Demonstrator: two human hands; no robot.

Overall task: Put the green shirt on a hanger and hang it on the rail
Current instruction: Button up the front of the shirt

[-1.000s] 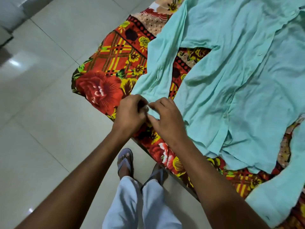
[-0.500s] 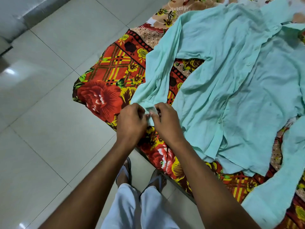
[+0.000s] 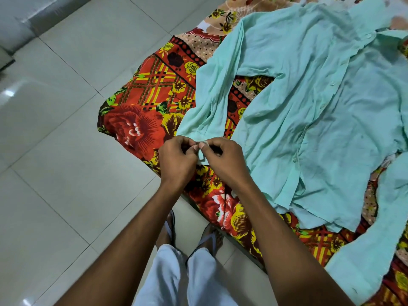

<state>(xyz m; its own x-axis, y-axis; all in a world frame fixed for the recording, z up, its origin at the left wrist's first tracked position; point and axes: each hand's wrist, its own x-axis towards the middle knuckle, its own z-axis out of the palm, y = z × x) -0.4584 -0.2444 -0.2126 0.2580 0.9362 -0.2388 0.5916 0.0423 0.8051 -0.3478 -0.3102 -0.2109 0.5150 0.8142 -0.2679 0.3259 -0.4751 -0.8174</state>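
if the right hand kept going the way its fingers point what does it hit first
Probably the left hand: the right hand points leftward at it, both pinching the sleeve cuff between them.

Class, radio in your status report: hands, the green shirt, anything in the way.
Left hand and right hand both pinching sleeve cuff. Green shirt spread open on floral bedsheet. No hanger or rail in view.

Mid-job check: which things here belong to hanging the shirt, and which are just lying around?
For the job:
- green shirt, spread open on the bed
- its cuff, pinched by the left hand and right hand

Just there:
- flowered bedsheet
- tiled floor
- sandals

No hanger or rail in view.
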